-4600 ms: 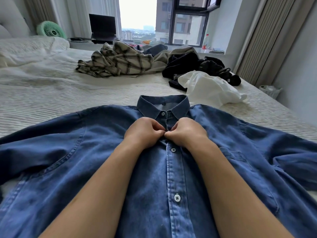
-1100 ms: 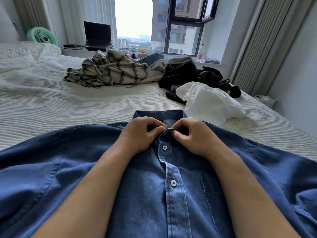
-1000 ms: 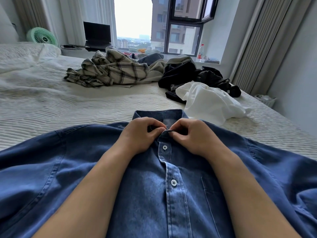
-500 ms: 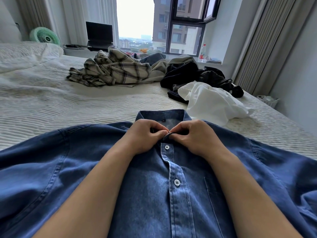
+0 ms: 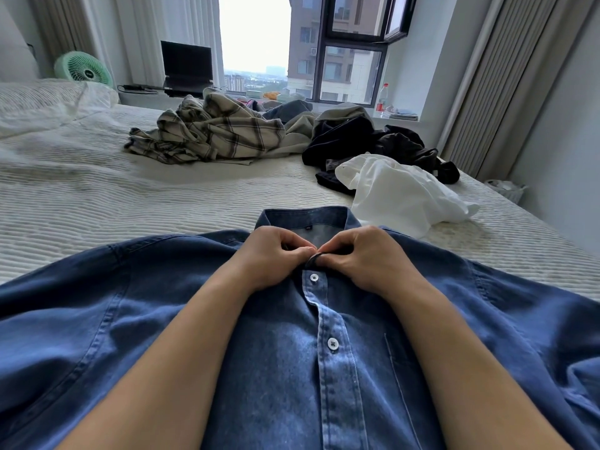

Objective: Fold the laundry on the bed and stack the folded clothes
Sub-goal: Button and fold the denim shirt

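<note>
Soft daylight comes in from the window (image 5: pixel 256 43) ahead of me, and its sky is blown out to plain white. The bed (image 5: pixel 97 203) below the window is evenly lit; shadows there are faint and soft-edged. My forearms throw dim shadows on the shirt (image 5: pixel 292 384) nearest me. Wide-angle bending curves the curtain (image 5: pixel 506 79) right of the window. Everything looks slightly soft, with no sharp glare.

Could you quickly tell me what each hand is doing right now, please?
Left hand: pinching the denim shirt at the collar.
Right hand: pinching the same collar edge.
</note>
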